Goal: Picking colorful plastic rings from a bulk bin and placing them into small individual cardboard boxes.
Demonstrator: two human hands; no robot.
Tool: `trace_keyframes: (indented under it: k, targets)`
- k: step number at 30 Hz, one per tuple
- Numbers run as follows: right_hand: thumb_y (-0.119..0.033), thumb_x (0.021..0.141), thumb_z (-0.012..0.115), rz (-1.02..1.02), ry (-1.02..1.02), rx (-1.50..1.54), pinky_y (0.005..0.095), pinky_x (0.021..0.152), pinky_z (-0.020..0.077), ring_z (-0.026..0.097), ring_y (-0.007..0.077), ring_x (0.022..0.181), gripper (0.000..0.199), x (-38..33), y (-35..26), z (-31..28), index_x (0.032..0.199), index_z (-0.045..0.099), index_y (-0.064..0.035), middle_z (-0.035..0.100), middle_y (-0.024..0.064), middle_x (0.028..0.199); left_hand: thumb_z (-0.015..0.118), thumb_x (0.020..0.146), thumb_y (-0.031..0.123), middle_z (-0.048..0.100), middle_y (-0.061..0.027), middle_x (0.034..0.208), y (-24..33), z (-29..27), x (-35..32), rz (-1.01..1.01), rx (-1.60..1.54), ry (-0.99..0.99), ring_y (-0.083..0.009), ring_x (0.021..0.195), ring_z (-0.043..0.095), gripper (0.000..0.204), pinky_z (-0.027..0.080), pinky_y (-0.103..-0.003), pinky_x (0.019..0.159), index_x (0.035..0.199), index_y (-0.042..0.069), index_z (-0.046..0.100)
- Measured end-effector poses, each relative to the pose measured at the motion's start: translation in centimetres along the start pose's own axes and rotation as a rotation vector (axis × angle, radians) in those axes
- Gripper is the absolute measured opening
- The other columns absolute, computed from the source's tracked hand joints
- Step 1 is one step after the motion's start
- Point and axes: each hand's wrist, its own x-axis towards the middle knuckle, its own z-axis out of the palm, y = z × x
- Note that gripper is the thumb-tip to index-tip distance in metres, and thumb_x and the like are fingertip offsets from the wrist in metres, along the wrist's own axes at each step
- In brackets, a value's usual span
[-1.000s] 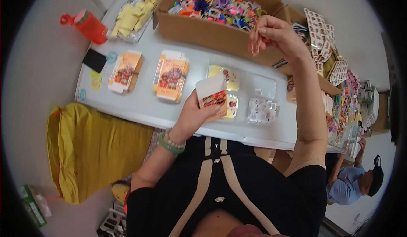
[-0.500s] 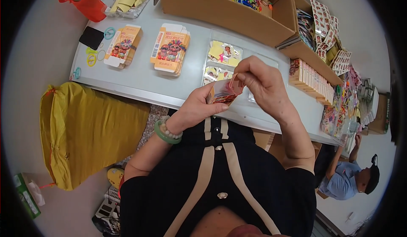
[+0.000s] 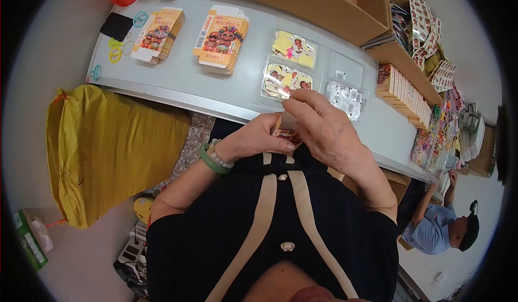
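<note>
A small printed cardboard carton (image 3: 288, 133) is held low in front of my body, just off the table's front edge. My left hand (image 3: 263, 136) grips its left side, thumb across the front. Over the carton's upper right side bends my right hand (image 3: 324, 126), its fingers curled onto the carton; the thumb and fingertips are partly hidden. Beyond them on the table lies a clear plastic tray (image 3: 319, 59). Two of its compartments hold yellow and picture-printed pieces (image 3: 294, 48), and another holds small white packets (image 3: 345, 101).
Flat orange cartons (image 3: 222, 40) lie in two stacks at left, near a black pad (image 3: 116, 26) and scissors (image 3: 115, 53). Cardboard boxes (image 3: 345, 10) stand behind. A row of filled cartons (image 3: 403, 94) is at right. A yellow sack (image 3: 118, 151) hangs below; another person (image 3: 437, 229) sits at far right.
Both hands and the carton have come down closer to my body. My right hand has turned over the carton's top, which stood open before. The view has shifted, showing more of the tray.
</note>
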Motion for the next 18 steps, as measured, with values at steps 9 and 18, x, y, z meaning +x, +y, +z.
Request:
trace_keyframes:
  k: [9, 18]
  targets:
    - [0.003, 0.075, 0.06, -0.135, 0.017, 0.146, 0.0411, 0.102, 0.035, 0.051, 0.0341, 0.116, 0.049, -0.9, 1.6, 2.2, 0.122, 0.051, -0.0056, 0.053, 0.0164, 0.124, 0.067, 0.082, 0.004, 0.061, -0.0019, 0.1, -0.4, -0.7, 0.2, 0.002, -0.005, -0.017, -0.0092, 0.09, 0.058, 0.034, 0.049, -0.025, 0.081, 0.113, 0.002, 0.055]
    - [-0.008, 0.081, 0.061, 0.181, 0.244, 0.639, 0.0379, 0.103, 0.0324, 0.047, 0.0275, 0.12, 0.03, -3.2, 4.0, 2.5, 0.11, 0.058, -0.0006, 0.054, 0.0156, 0.124, 0.07, 0.08, 0.007, 0.061, -0.0042, 0.106, 0.3, -0.4, 0.4, 0.003, -0.006, -0.038, -0.0105, 0.096, 0.057, 0.042, 0.047, -0.027, 0.086, 0.118, 0.001, 0.053]
